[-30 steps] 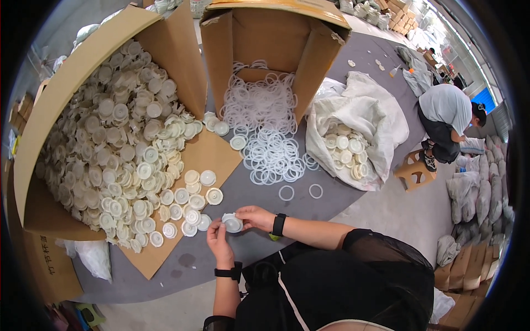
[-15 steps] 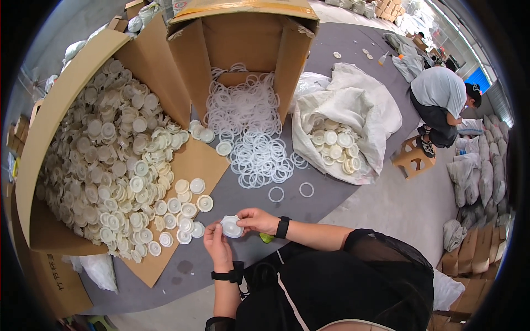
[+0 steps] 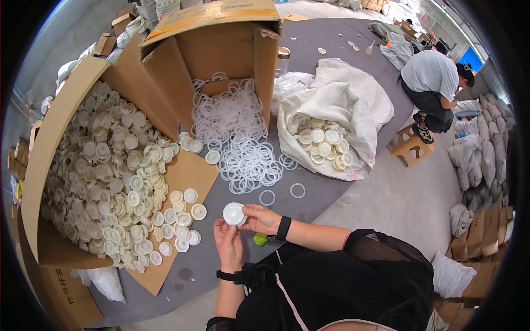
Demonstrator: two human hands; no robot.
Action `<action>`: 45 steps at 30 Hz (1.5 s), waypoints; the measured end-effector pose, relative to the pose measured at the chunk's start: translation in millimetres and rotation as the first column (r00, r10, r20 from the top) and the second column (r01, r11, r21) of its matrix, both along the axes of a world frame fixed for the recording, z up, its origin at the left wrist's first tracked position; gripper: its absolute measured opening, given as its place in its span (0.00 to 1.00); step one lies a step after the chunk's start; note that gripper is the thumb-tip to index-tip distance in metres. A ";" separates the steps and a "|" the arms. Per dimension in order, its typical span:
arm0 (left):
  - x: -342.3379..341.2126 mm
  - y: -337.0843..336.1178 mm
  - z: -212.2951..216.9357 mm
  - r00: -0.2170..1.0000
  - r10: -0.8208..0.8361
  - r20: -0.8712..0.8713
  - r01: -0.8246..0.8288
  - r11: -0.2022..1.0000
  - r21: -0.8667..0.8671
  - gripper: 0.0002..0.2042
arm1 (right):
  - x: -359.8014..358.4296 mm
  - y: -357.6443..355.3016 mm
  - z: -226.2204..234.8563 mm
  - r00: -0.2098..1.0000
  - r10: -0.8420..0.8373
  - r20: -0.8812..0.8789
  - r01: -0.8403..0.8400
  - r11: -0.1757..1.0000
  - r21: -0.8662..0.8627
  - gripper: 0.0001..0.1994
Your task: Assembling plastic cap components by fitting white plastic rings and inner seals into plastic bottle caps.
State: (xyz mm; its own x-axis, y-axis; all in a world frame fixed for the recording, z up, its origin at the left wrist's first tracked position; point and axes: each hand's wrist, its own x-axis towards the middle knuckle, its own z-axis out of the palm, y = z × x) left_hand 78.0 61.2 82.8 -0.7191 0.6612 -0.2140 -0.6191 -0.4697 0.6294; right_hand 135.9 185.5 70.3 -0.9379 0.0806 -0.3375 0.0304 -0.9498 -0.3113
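Two hands meet over a grey felt-covered table (image 3: 331, 60): the left hand (image 3: 228, 243) and right hand (image 3: 260, 218) both pinch a round white plastic cap (image 3: 234, 213), fingers closed on its rim, just above the table edge. Left of them, a large open cardboard box (image 3: 52, 143) spills similar caps. Behind, a second cardboard box (image 3: 221, 49) spills clear rings (image 3: 243, 160). A white sack (image 3: 342, 110) holds more caps. Beyond the table, on the concrete floor (image 3: 397, 193), another person (image 3: 433, 83) crouches by a small stool (image 3: 411, 144); stuffed bags (image 3: 480, 160) line the wall.
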 end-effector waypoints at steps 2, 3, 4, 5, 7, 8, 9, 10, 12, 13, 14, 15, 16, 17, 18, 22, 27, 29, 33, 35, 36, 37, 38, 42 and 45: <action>1.9 5.7 0.8 0.999 0.032 0.009 -0.032 0.999 0.001 0.14 | 1.0 4.6 -3.1 0.999 0.001 -0.036 -0.002 1.000 -0.029 0.12; 1.9 8.3 0.2 1.000 0.027 0.005 -0.027 1.000 0.002 0.14 | 1.7 6.7 -4.5 0.998 0.007 -0.068 -0.011 0.998 -0.058 0.12; 1.5 11.0 -1.7 0.999 0.024 0.049 -0.024 1.000 0.008 0.14 | 3.4 7.8 -5.7 0.997 0.002 -0.072 -0.006 0.998 -0.056 0.12; 0.7 12.8 -4.4 0.995 0.023 0.093 -0.025 1.000 0.013 0.14 | 4.9 8.0 -5.7 0.999 -0.015 -0.050 0.012 0.998 -0.065 0.13; -4.4 16.6 -13.2 0.996 -0.040 0.077 0.042 0.999 -0.026 0.13 | 9.8 16.0 -7.8 0.999 -0.037 -0.029 0.035 0.997 -0.070 0.15; -8.4 17.8 -20.2 0.993 -0.102 0.065 0.106 0.992 -0.069 0.11 | 16.3 25.9 -13.8 0.998 -0.033 0.059 0.033 0.999 0.005 0.14; -15.3 18.6 -32.6 0.992 -0.110 0.062 0.114 0.991 -0.065 0.11 | 23.3 37.5 -19.8 0.988 -0.039 0.147 0.027 0.997 0.079 0.14; -24.4 16.5 -49.4 0.964 -0.134 -0.231 0.042 0.929 -0.367 0.09 | 29.6 51.7 -23.9 0.977 -0.053 0.206 0.011 0.979 0.203 0.12; -44.5 12.7 -76.6 0.718 -0.246 -0.652 -0.319 0.715 -0.622 0.07 | 44.3 86.0 -36.0 0.932 -0.172 0.319 0.053 0.935 0.350 0.12; -57.9 7.4 -83.3 0.504 -0.368 -0.781 -0.487 0.626 -0.609 0.10 | 51.3 106.6 -38.1 0.914 -0.244 0.325 0.117 0.924 0.365 0.11; -68.7 -0.2 -92.5 0.409 -0.407 -0.816 -0.558 0.596 -0.577 0.11 | 58.0 128.8 -38.9 0.891 -0.312 0.330 0.177 0.907 0.381 0.11; -74.5 -2.0 -92.8 0.344 -0.488 -0.802 -0.615 0.529 -0.585 0.12 | 65.4 157.5 -44.1 0.875 -0.391 0.286 0.269 0.883 0.385 0.10; -77.9 -2.3 -89.4 0.346 -0.559 -0.753 -0.617 0.469 -0.632 0.14 | 73.8 185.1 -44.9 0.851 -0.466 0.242 0.357 0.852 0.384 0.10; -81.5 -5.5 -88.6 0.273 -0.588 -0.761 -0.667 0.455 -0.591 0.16 | 80.9 207.0 -34.3 0.811 -0.552 0.192 0.448 0.799 0.401 0.10; -82.1 -5.4 -89.1 0.219 -0.616 -0.756 -0.727 0.414 -0.548 0.18 | 88.2 227.0 -24.4 0.764 -0.630 0.142 0.533 0.739 0.413 0.11; -96.0 -6.2 -103.1 0.190 -0.761 -0.621 -0.813 0.232 -0.534 0.16 | 105.2 255.5 -17.4 0.551 -0.799 0.239 0.630 0.586 0.509 0.17; -104.9 4.1 -103.2 0.235 -0.782 -0.577 -0.788 0.195 -0.584 0.09 | 101.4 191.9 -25.6 0.793 -0.554 0.255 0.364 0.765 0.531 0.14; -99.9 11.0 -105.9 0.450 -0.572 -0.686 -0.617 0.356 -0.702 0.08 | 85.5 158.8 -24.2 0.845 -0.431 0.318 0.212 0.814 0.541 0.14; -61.5 50.7 -99.1 0.969 -0.149 -0.198 0.028 0.861 -0.509 0.08 | 48.4 112.4 -33.6 0.903 -0.175 0.393 -0.067 0.845 0.530 0.19; -38.4 74.9 -75.2 0.963 -0.270 -0.007 0.245 0.886 -0.393 0.07 | 36.5 99.9 -41.0 0.916 -0.113 0.386 -0.089 0.879 0.469 0.19; -29.2 81.6 -69.2 0.943 -0.328 0.052 0.326 0.884 -0.336 0.08 | 32.4 95.2 -43.3 0.929 -0.044 0.369 -0.121 0.903 0.412 0.19; -20.8 89.2 -65.8 0.939 -0.321 0.121 0.343 0.876 -0.338 0.07 | 31.1 95.6 -47.5 0.937 -0.030 0.349 -0.111 0.919 0.377 0.19; -20.1 90.8 -71.1 0.938 -0.324 0.124 0.347 0.875 -0.339 0.07 | 33.0 98.0 -51.1 0.936 -0.033 0.351 -0.109 0.921 0.375 0.19; -18.1 100.6 -90.3 0.862 -0.495 -0.107 0.327 0.705 -0.630 0.07 | 51.6 114.2 -54.6 0.878 -0.065 0.475 -0.166 0.889 0.428 0.18; -26.1 99.9 -115.5 0.724 -0.631 -0.279 0.218 0.593 -0.775 0.07 | 80.2 143.3 -76.7 0.890 -0.183 0.417 -0.066 0.854 0.516 0.16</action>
